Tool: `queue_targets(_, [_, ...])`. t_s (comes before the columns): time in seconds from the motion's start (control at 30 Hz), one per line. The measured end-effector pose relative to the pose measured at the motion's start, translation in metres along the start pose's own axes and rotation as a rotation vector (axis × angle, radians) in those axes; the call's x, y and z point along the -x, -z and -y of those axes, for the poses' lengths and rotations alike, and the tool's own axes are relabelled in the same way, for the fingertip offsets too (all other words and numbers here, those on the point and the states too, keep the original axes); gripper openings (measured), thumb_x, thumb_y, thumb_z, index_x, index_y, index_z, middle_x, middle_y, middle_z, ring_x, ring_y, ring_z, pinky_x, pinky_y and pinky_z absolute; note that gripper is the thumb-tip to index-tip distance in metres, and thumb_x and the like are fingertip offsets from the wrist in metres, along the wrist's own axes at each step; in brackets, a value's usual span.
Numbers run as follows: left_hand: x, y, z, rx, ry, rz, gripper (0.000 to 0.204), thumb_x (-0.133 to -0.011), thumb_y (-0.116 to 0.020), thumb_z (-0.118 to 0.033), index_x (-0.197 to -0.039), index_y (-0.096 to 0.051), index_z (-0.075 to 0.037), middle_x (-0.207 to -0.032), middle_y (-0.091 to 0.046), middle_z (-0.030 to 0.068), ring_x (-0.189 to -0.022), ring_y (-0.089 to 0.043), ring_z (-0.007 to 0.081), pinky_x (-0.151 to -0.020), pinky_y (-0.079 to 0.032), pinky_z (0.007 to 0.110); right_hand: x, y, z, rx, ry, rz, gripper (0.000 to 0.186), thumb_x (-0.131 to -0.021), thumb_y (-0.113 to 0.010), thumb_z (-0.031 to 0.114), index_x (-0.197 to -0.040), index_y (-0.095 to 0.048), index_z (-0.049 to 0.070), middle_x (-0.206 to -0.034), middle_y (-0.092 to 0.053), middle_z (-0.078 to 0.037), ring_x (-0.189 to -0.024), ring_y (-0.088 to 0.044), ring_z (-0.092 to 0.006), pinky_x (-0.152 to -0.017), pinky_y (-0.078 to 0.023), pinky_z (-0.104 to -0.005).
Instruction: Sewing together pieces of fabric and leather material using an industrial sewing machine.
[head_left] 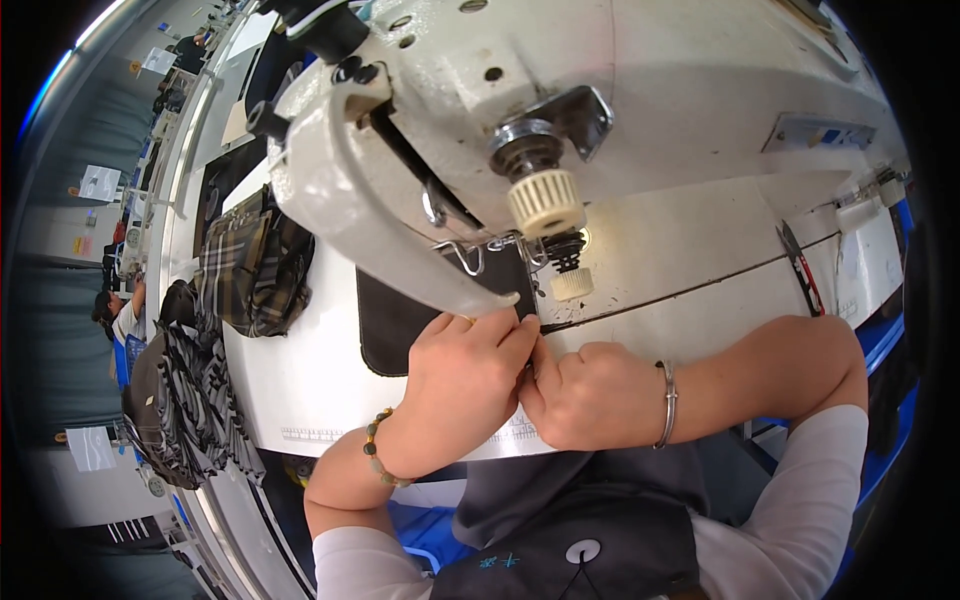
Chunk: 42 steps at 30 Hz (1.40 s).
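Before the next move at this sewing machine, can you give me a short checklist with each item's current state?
1. Left hand and right hand together near the dark panel's lower right corner: ok.
2. Fingertips gripping the panel firmly: cannot tell; the hands themselves hide the contact.
3. Needle position under the sewing machine: cannot tell; hidden in this view.
4. Red-and-black tool lying apart from both hands: ok, off to the right.
5. Plaid fabric apart from the dark panel: ok, off to the left.

White table (310, 385), dark rounded-corner panel (392, 332), plaid cloth (255, 262) (bunched, at left edge), slim red-and-black pointed tool (803, 272)
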<state>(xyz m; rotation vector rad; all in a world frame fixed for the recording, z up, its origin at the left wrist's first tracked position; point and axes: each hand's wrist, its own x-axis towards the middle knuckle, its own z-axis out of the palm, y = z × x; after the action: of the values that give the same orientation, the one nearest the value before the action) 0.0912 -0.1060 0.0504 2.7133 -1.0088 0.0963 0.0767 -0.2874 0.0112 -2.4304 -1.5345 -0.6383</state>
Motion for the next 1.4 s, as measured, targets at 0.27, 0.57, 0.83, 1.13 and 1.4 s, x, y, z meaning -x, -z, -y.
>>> queue_targets(0.27, [-0.014, -0.006, 0.014, -0.041, -0.015, -0.075, 0.029, -0.063, -0.073, -0.006, -0.092, -0.071, -0.006, -0.08, -0.056, 0.0033, -0.075, -0.061, 0.0234, -0.065, -0.046, 0.035, -0.003, -0.014, -0.014, 0.043, -0.056, 0.007, 0.018, -0.072, -0.062, 0.015, -0.083, -0.066, 0.001, -0.093, -0.07, -0.029, -0.049, -0.059, -0.0149, -0.041, -0.045, -0.0289])
queue_targets(0.57, [-0.027, -0.008, 0.029, -0.033, 0.013, -0.198, 0.022, -0.068, -0.073, -0.004, -0.09, -0.072, -0.004, -0.092, -0.067, 0.0058, -0.087, -0.063, 0.0255, -0.078, -0.045, 0.039, -0.012, -0.023, -0.029, 0.017, -0.158, -0.091, 0.01, -0.071, -0.063, 0.013, -0.069, -0.056, 0.006, -0.057, -0.055, -0.005, -0.047, -0.058, -0.0156, -0.04, -0.043, -0.0296])
queue_targets(0.83, [-0.02, 0.007, 0.055, 0.198, 0.042, -0.195, 0.02, -0.074, -0.076, 0.001, -0.093, -0.073, -0.002, -0.08, -0.069, 0.0115, -0.061, -0.06, 0.0263, -0.056, -0.047, 0.034, -0.011, -0.017, -0.029, -0.035, -0.161, -0.08, 0.012, -0.072, -0.064, 0.015, -0.071, -0.055, 0.007, -0.065, -0.054, -0.004, -0.049, -0.059, -0.0149, -0.04, -0.043, -0.0291])
queue_targets(1.13, [-0.022, -0.001, 0.057, 0.231, 0.007, -0.165, 0.021, -0.075, -0.075, 0.0, -0.095, -0.076, -0.005, -0.074, -0.064, 0.0089, -0.061, -0.057, 0.0241, -0.055, -0.045, 0.034, -0.008, -0.019, -0.022, -0.108, -0.129, -0.03, 0.021, -0.076, -0.063, 0.014, -0.09, -0.062, -0.002, -0.109, -0.069, -0.028, -0.049, -0.062, -0.0148, -0.043, -0.049, -0.0296])
queue_targets(1.4, [-0.026, -0.007, 0.065, 0.135, -0.074, -0.19, 0.012, -0.073, -0.073, -0.013, -0.085, -0.076, -0.01, -0.069, -0.061, 0.0012, -0.056, -0.059, 0.0215, -0.055, -0.045, 0.03, -0.007, -0.017, -0.021, -0.126, -0.091, -0.02, 0.022, -0.076, -0.062, 0.014, -0.09, -0.063, -0.004, -0.104, -0.069, -0.031, -0.047, -0.062, -0.0155, -0.041, -0.048, -0.0302])
